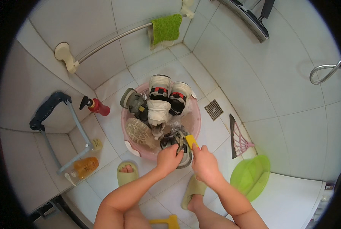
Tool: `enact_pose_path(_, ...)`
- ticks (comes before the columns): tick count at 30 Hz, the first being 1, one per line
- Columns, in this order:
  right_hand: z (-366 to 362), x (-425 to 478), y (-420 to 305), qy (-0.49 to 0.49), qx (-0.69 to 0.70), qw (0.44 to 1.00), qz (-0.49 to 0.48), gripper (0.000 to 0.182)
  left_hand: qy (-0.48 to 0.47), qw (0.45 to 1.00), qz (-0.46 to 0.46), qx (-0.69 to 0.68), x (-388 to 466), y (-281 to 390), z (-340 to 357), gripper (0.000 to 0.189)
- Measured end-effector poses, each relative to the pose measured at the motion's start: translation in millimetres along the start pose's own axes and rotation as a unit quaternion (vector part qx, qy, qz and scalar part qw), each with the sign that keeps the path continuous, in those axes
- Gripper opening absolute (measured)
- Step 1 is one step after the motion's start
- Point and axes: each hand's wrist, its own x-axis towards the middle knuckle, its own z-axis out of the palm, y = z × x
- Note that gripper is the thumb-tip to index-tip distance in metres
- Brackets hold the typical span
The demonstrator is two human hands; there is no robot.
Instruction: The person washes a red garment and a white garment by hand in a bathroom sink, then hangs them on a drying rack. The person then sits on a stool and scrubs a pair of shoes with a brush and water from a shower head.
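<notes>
My left hand (169,160) grips a dark grey shoe (170,139) at the near side of a pink plastic basin (198,126). My right hand (206,166) is closed around a yellow scrubbing brush (191,141), whose head is against or just beside that shoe. Bubbly water splashes beyond the shoe. More shoes crowd the basin: two white-and-black ones with red straps (159,86) (179,96) at the far side, a white one (158,110) in the middle, and a grey-green one (136,104) at left. Below that, a shoe's pale sole (137,131) faces up.
A red pump bottle (100,107) and an orange bottle (86,167) are at left. At right are a floor drain (214,109), a pink-and-black fan-shaped tool (242,144) and a green basin (250,179). A metal rail (113,44) holds a green cloth (167,28). My slippered feet flank the near floor.
</notes>
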Motion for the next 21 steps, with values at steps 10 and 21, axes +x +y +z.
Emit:
enact_pose_path(10,7,-12,-3,0.030,-0.001,0.999,-0.019,0.052,0.040,0.996,0.067,0.034,-2,-3,3,0.026)
enact_pose_path(21,14,-1,11,0.049,-0.004,0.999,-0.014,0.061,0.081,0.987,0.139,0.020,-2,1,6,0.026)
